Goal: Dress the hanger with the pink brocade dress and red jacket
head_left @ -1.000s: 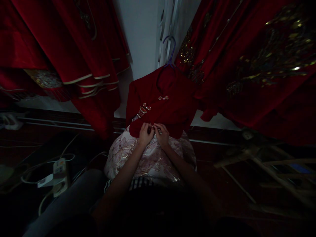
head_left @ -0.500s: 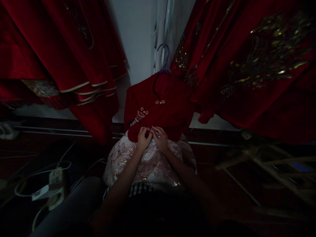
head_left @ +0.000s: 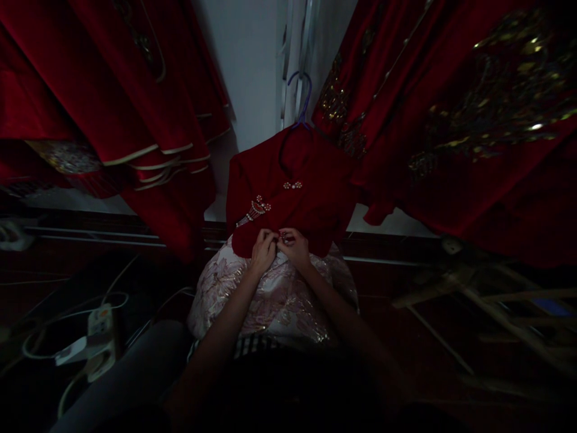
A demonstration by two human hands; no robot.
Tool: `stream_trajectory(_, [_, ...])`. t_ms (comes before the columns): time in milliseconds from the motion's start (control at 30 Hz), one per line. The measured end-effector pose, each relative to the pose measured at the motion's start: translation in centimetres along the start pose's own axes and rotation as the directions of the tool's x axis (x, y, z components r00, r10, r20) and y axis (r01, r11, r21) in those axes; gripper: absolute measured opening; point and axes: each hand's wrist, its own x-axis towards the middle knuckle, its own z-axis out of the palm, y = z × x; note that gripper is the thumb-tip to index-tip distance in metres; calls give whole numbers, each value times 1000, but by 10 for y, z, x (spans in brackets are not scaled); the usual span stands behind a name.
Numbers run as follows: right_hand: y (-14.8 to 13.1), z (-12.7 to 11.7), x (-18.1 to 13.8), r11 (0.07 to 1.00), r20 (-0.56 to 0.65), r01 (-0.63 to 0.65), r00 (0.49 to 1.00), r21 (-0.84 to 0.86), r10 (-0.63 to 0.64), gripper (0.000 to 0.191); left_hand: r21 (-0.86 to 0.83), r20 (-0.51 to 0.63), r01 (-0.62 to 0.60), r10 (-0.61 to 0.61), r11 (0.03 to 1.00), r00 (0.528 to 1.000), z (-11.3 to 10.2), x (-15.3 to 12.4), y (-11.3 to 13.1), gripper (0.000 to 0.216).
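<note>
Left hand [head_left: 262, 252] and right hand [head_left: 296, 248] bare, forearms uncovered as far as they show. Upper arms are lost in shadow, so sleeve ends can't be made out. A strip of black-and-white checked fabric [head_left: 252, 346] sits at the waist between the arms. There is a grey trouser leg [head_left: 135, 373] at lower left. The torso is a dark mass, too dim to tell the garment.

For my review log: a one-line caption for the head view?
Left hand and right hand pinch a fastening on a hung red jacket over pale brocade fabric.
</note>
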Motion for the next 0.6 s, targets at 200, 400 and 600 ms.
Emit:
stream_trajectory(200, [-5,-1,2,998,-3,-54,999,-15,54,30,-15,25,-21,22,1000,999,-1,-1,2,29])
stream_trajectory(400, [-1,0,1,991,-29,-108,993,84,111,27,-86,-5,-39,38,996,999,-1,-1,8,22])
stream_trajectory(600, [5,-17,17,917,195,-209,969,340,149,21,-153,-102,-9,-7,988,995,1,3,12,12])
